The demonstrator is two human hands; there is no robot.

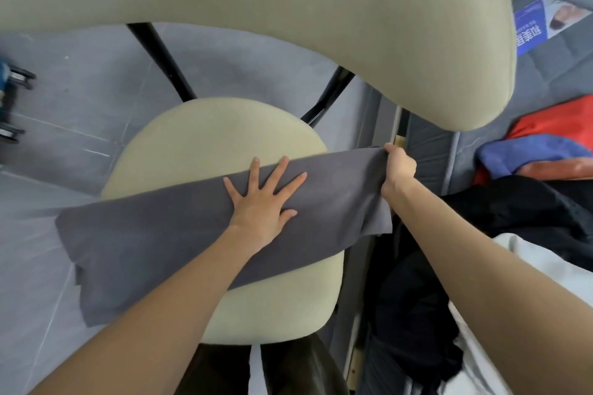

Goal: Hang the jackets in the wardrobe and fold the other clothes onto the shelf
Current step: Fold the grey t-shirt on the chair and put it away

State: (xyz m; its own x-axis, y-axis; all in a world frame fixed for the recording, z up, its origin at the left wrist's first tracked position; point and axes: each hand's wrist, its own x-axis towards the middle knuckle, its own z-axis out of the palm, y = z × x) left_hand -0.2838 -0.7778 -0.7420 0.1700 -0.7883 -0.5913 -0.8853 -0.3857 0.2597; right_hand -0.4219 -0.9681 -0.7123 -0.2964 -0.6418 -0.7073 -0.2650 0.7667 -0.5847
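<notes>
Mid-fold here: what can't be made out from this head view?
Head view:
- grey garment: what kind; folded over, left hand covers its middle.
- black clothing: jacket or not; right forearm and frame edge cut it.
- blue object, left edge: blurred, cut off.
- wardrobe, shelf: out of frame.

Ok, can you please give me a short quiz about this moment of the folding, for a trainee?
1. True or false: the left hand lies flat, fingers spread, on the grey cloth.
2. The grey cloth lies across: A) the chair seat; B) a shelf; C) a hanger.
3. Which hand grips one end of the cloth?
Key: 1 true; 2 A; 3 the right hand.
</notes>
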